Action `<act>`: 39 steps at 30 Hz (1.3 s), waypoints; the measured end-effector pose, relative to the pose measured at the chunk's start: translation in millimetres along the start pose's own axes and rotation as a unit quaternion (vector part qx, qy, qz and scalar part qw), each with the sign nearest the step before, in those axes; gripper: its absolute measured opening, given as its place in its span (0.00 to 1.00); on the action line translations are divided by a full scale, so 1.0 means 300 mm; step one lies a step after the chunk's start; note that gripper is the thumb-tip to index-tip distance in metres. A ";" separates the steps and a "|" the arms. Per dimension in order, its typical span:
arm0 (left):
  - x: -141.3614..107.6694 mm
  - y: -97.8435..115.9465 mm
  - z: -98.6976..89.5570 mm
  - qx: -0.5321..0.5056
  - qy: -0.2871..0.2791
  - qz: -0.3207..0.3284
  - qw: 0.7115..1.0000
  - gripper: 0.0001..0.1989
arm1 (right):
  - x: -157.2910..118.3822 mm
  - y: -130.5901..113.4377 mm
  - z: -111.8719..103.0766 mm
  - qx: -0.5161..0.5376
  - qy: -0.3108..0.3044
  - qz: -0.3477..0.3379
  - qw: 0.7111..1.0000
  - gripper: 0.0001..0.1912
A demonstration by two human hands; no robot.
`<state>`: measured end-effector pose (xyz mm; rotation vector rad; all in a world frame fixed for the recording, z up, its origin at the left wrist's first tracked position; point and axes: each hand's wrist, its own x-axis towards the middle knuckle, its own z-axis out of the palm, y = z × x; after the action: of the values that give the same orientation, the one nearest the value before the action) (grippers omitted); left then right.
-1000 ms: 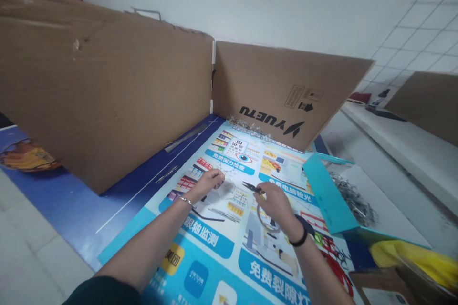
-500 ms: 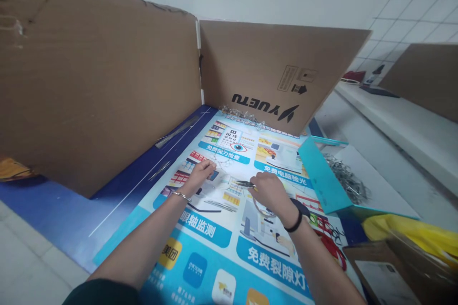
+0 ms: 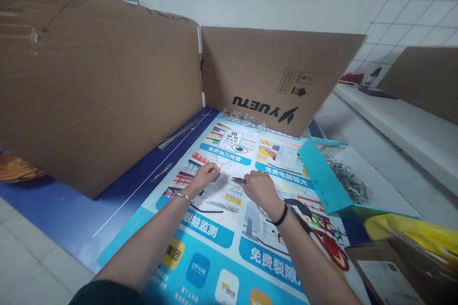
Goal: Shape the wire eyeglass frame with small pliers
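Gripped in the closed right hand [image 3: 263, 190] over a blue-covered desk [image 3: 118, 200]: a slim, dark-tipped pair of metal pliers [image 3: 239, 181], aimed across a blue-and-white printed poster [image 3: 243, 167] toward the left hand [image 3: 206, 176] and stopping short of contact. Drawn together at the fingertips on the left side; impossible to tell at this size, any thin piece pinched there. Lying just below the gap between both hands, a loose spread of thin grey strands [image 3: 223, 207], apparently wire. Likely best handled with a firm, still left pinch and small turns of the right wrist, both forearms braced low for steadiness. Worth squaring the tips to the work before any squeeze, pressing lightly to avoid kinking thin metal, and keeping left fingertips clear of the bite. Sensible, too, to work over the pale part of the poster, for easier sight of fine pieces. Set farther right, an open turquoise cardboard box [image 3: 324, 178] containing a tangled heap of silvery metal pieces [image 3: 347, 178]. Standing behind, a brown cardboard panel [image 3: 265, 66] printed with upside-down black lettering, with clear, glinting bits gathered along its foot [image 3: 243, 116].
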<state>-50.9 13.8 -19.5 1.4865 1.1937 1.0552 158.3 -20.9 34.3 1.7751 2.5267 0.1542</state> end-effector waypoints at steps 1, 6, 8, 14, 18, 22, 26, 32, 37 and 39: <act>0.001 -0.002 0.000 0.000 -0.001 0.002 1.000 0.14 | -0.003 -0.001 0.001 0.004 -0.001 -0.005 1.000 0.12; 0.004 -0.016 -0.001 -0.003 -0.020 0.007 1.000 0.13 | -0.025 0.005 0.013 0.018 0.000 -0.026 1.000 0.12; 0.006 -0.020 -0.001 0.004 -0.022 0.008 1.000 0.13 | -0.028 0.003 0.024 0.021 -0.004 -0.031 0.999 0.11; 0.004 -0.017 0.003 0.027 -0.022 0.025 0.999 0.14 | -0.025 -0.017 0.053 0.007 -0.002 -0.029 1.000 0.10; 0.001 -0.017 0.004 0.022 -0.021 0.023 0.999 0.14 | -0.027 -0.021 0.056 0.001 -0.002 -0.032 0.999 0.09; 0.003 -0.024 0.002 0.011 -0.023 0.017 1.000 0.14 | -0.030 -0.014 0.052 -0.005 0.004 -0.031 1.000 0.10; 0.005 -0.025 -0.001 -0.007 -0.030 0.009 0.999 0.14 | -0.030 -0.003 0.045 0.001 0.006 -0.026 1.000 0.11; 0.007 -0.019 -0.001 0.009 -0.036 0.011 0.999 0.14 | -0.026 -0.006 0.045 0.007 0.024 -0.024 0.999 0.10; 0.008 -0.017 -0.002 0.014 -0.037 0.010 0.999 0.14 | -0.020 -0.015 0.053 0.010 0.019 -0.023 1.000 0.10; 0.008 -0.017 -0.001 0.023 -0.034 0.011 0.999 0.14 | -0.016 -0.019 0.057 0.012 0.013 -0.026 1.000 0.10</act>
<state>-51.8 16.8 -24.1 1.5615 1.1631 0.9913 156.3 -26.5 16.7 1.7259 2.6008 0.1476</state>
